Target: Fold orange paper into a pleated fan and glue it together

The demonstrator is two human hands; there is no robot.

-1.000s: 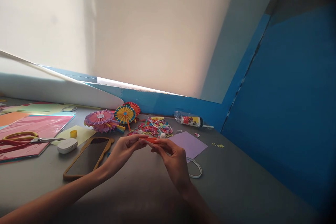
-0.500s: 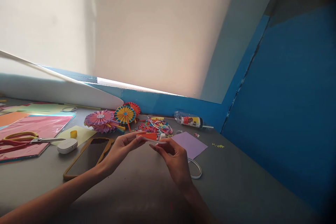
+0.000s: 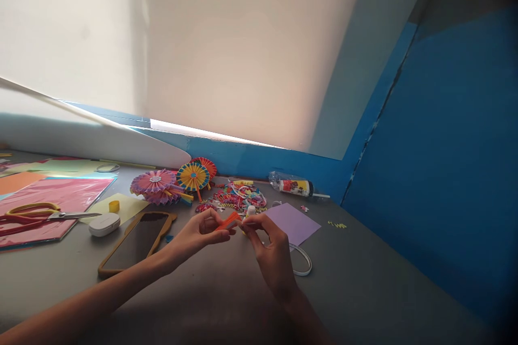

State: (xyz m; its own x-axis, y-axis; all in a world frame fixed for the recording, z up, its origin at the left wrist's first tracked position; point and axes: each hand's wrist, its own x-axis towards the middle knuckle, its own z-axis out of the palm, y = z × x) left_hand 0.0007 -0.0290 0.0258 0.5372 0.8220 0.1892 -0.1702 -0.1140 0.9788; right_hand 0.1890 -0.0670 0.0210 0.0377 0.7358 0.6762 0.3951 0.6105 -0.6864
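An orange pleated paper strip is tilted up to the right, pinched between the thumb and fingers of my left hand. My right hand is closed in a pinch at the strip's right end. What its fingertips grip is too small to make out; something pale shows there. Behind my fingers stands a small bottle with a white cap, its lower part hidden by my right hand. A purple paper square lies just right of my right hand, with a white ring partly hidden by the wrist.
Paper scraps are piled beyond my hands, beside pleated paper rosettes. At left lie a phone, a white case, a yellow cap and scissors on pink paper. A labelled bottle lies back right.
The orange pleated strip has turned from nearly level to tilted, its right end raised. My left fingers have shifted along it, and my right fingertips have drawn closer together at its end.
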